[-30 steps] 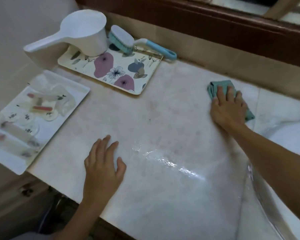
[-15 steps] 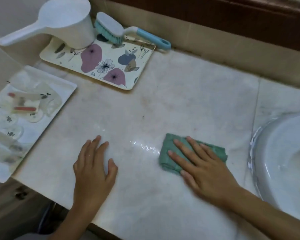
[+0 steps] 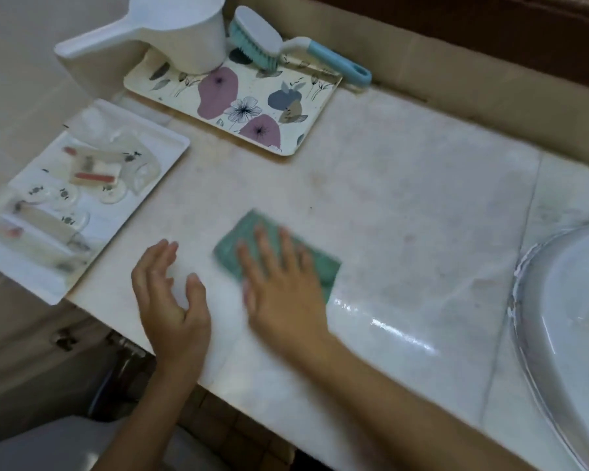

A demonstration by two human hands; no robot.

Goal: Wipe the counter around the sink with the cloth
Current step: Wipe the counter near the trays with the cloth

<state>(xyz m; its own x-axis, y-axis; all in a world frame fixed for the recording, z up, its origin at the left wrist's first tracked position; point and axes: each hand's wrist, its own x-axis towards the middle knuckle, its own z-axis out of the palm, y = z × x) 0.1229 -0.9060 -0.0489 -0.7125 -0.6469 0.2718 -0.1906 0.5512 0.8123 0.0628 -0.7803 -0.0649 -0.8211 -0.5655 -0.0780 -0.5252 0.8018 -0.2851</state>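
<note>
A folded green cloth (image 3: 242,241) lies on the pale marble counter (image 3: 405,198), left of the white sink (image 3: 565,300). My right hand (image 3: 283,287) presses flat on the cloth with fingers spread, blurred by motion. My left hand (image 3: 170,297) sits just left of it near the counter's front edge, fingers apart and slightly lifted, holding nothing. A wet shiny streak (image 3: 388,329) runs across the counter to the right of the cloth.
A floral tray (image 3: 252,107) at the back holds a white scoop jug (image 3: 184,32) and a blue-handled scrub brush (image 3: 286,45). A white tray (image 3: 143,171) with small toiletries overhangs the counter's left end. A backsplash wall runs along the rear.
My right hand has swept the cloth from the back right near the wall to the front and then leftward, close to my left hand. My left hand's fingers have lifted a little.
</note>
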